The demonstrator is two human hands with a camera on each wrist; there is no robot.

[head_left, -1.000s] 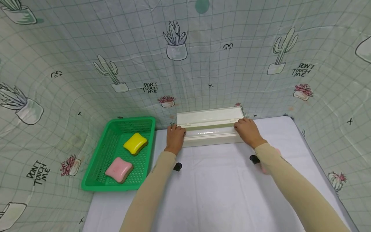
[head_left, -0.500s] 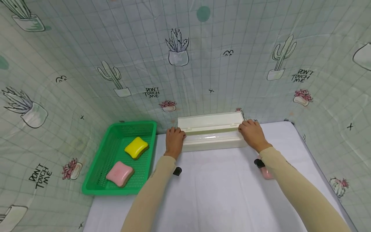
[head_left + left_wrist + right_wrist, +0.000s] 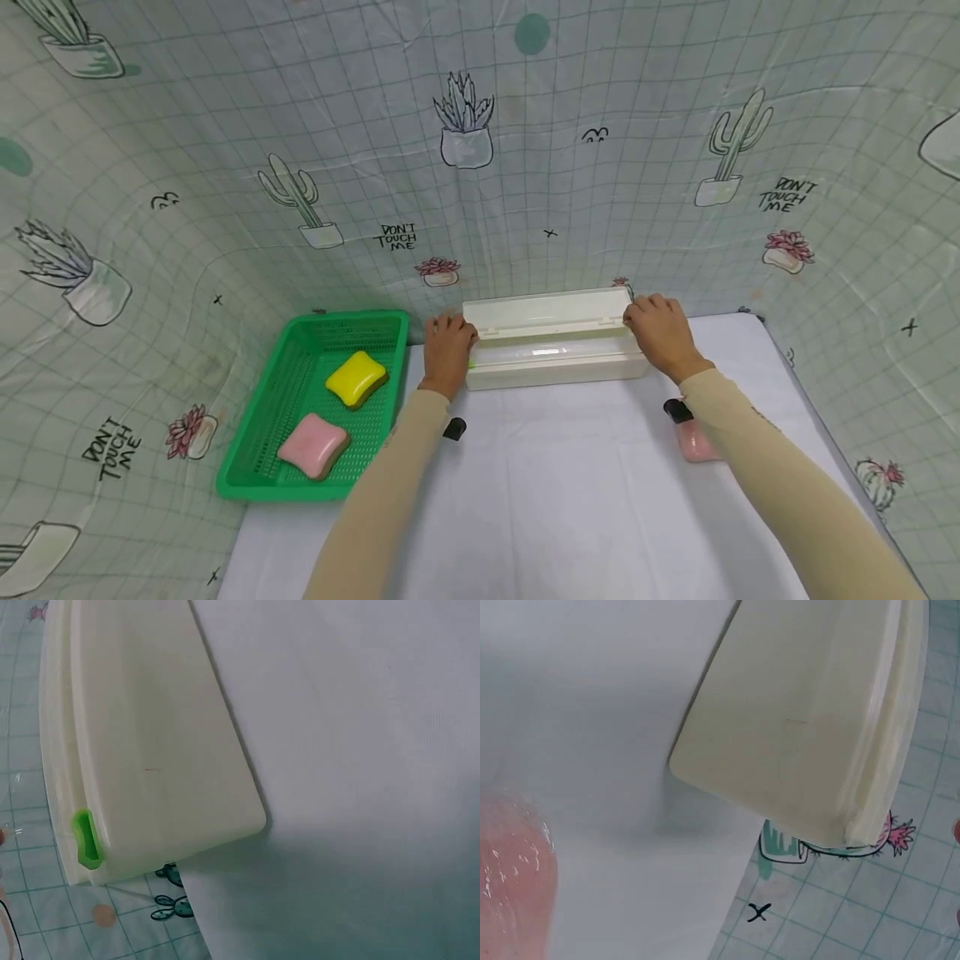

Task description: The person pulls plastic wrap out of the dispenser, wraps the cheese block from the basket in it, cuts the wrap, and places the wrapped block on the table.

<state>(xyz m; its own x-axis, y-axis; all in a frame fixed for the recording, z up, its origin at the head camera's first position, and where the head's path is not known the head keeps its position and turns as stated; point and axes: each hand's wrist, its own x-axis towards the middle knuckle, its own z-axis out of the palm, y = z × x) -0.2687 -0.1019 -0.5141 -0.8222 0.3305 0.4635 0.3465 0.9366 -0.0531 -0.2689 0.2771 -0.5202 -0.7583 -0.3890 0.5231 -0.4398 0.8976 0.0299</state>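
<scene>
A long white cling film dispenser box (image 3: 558,372) stands at the table's back edge, its lid (image 3: 547,310) raised against the curtain. Clear, glossy film (image 3: 551,351) shows inside it. My left hand (image 3: 447,354) is at the box's left end and my right hand (image 3: 663,333) at the right end, fingers curled, fingertips over the opening and seeming to pinch the film. In the left wrist view, a bright green end piece (image 3: 88,840) shows on the box's end. Both wrist views catch only slivers of fingers at their outer edges.
Left of my left arm stands a green basket (image 3: 399,392) with a yellow sponge (image 3: 356,377) and a pink sponge (image 3: 312,445) inside. A pink, shiny film-wrapped item (image 3: 514,885) lies beside my right forearm. The patterned curtain (image 3: 525,192) rises directly behind the box.
My hands have moved slightly apart, the right one shifting right and upward. More of the box's ends shows now, with the green end piece visible. The lid stays raised.
</scene>
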